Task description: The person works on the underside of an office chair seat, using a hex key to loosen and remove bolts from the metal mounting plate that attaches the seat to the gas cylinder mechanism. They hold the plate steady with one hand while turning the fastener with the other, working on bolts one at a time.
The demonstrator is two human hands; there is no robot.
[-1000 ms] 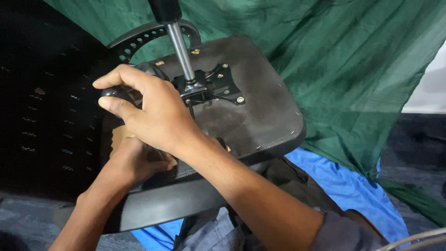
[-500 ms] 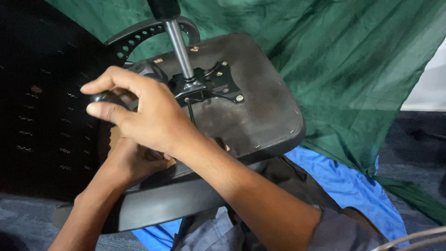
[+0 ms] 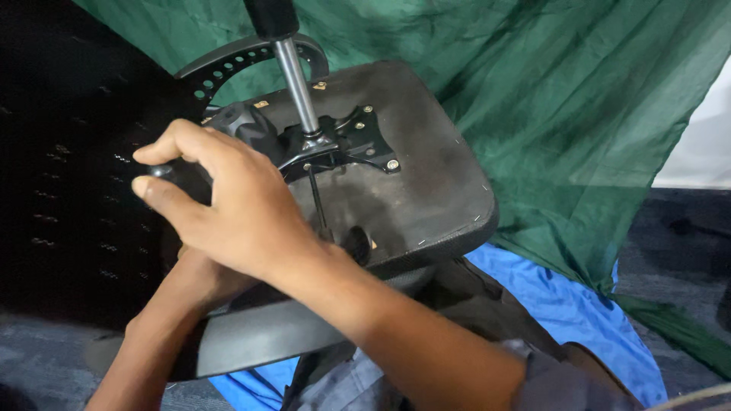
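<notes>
Presently: right hand (image 3: 228, 205) clamped on black knob (image 3: 179, 176) at seat (image 3: 426, 190) underside; left hand (image 3: 202, 278) beneath it, grip hidden (cannot tell). Risk: fingers pinched near bracket (image 3: 343, 141) if knob slips.

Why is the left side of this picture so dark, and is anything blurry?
Head view: the black mesh chair back swallows the light, so its detail is lost; the right hand and seat underside are evenly lit and sharp; the near sleeve at the bottom edge looks soft.
</notes>
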